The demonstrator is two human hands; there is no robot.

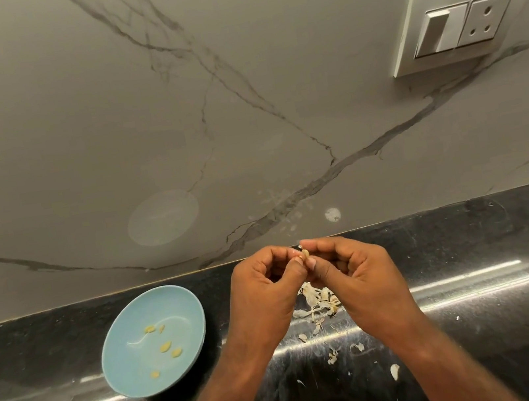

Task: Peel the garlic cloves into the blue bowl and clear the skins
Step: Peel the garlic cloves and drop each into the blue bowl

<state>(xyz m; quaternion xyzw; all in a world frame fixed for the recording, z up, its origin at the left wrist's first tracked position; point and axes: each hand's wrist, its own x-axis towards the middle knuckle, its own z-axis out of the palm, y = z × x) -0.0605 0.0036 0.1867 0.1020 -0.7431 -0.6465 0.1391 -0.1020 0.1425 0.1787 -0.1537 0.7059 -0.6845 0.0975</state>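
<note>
A small garlic clove (pixel 305 254) is pinched between the fingertips of my left hand (pixel 265 290) and my right hand (pixel 354 272), held above the black counter near the wall. A round blue bowl (pixel 126 364) sits to the left of my hands with several peeled cloves (pixel 165 346) in it. A pile of papery white garlic skins (pixel 317 301) lies on the counter right under my hands, partly hidden by them. More loose skin flakes (pixel 394 371) are scattered toward the front edge.
The glossy black stone counter (pixel 472 254) runs left to right, ending at a grey marble backsplash (pixel 209 122). A white switch and socket plate (pixel 463 23) is mounted on the wall at the upper right.
</note>
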